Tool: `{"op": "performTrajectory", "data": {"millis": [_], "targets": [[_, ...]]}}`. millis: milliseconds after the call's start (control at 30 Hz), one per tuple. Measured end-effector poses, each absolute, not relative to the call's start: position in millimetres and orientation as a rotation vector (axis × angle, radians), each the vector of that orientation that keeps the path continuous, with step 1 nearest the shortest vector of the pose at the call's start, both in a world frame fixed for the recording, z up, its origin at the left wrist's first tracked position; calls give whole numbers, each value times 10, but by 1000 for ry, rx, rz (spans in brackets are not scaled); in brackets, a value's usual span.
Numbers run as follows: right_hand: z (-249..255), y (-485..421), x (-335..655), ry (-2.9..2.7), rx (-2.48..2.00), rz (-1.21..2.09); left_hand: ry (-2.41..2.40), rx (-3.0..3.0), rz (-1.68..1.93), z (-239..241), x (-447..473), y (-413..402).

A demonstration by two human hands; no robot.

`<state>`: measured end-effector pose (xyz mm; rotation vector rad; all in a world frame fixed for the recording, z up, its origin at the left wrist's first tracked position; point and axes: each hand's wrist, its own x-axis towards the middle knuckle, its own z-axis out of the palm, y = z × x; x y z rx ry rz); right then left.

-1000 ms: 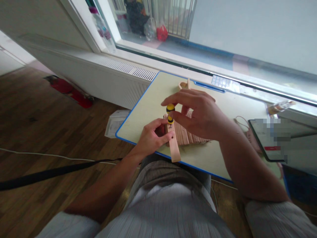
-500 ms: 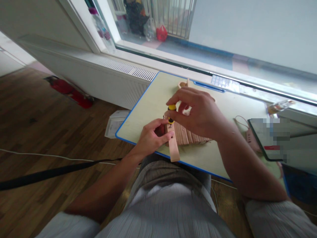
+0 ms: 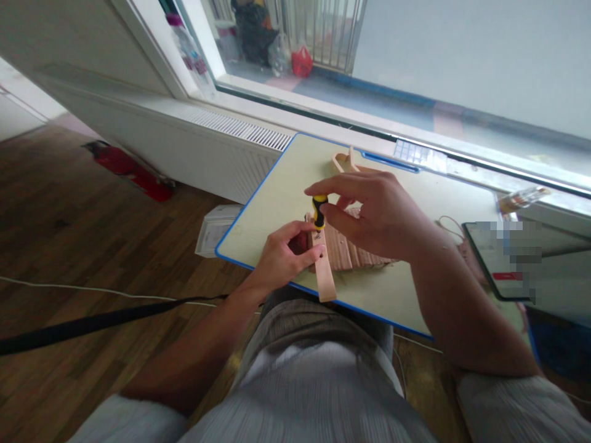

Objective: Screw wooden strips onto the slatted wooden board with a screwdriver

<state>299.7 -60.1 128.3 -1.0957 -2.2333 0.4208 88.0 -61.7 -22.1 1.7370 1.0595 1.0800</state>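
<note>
A short stubby screwdriver (image 3: 318,212) with a yellow and black handle stands nearly upright. My right hand (image 3: 381,212) has its fingers at the handle, the index finger over the top and the thumb at the side. The tip points down at a small dark screw spot on a flat pale wooden strip (image 3: 325,280). My left hand (image 3: 281,255) pinches that strip near the tip, thumb on its face. Under and beside the strip lies a slatted wooden piece (image 3: 357,255), partly hidden by my right hand.
The pale tabletop (image 3: 272,197) has a blue edge. A curved wooden part (image 3: 341,161) lies at its back. A tablet-like screen (image 3: 498,264) stands at the right, near a clear packet (image 3: 524,198). A red fire extinguisher (image 3: 132,172) lies on the floor at left.
My right hand has shifted slightly and its grip has loosened, so more of the screwdriver's handle shows. My left hand and the wooden strip have hardly moved.
</note>
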Motion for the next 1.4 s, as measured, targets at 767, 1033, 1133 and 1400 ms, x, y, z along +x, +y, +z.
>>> {"op": "performTrajectory", "data": {"millis": [767,1033,1133,1400], "targets": [[1239,-583,2942,-2149,-1139,420,1064,1763,1083,-262,864,-609],[1302,-598,3017,-2254,-1118,417,1050,1747,1092,-231,876,-623],[1306,-597,3026,-2251,-1086,415,1043,1732,1090,-225,874,-624],[1288,-580,2988,-2199,-1091,427,1067,1728,1085,-232,875,-625]]}}
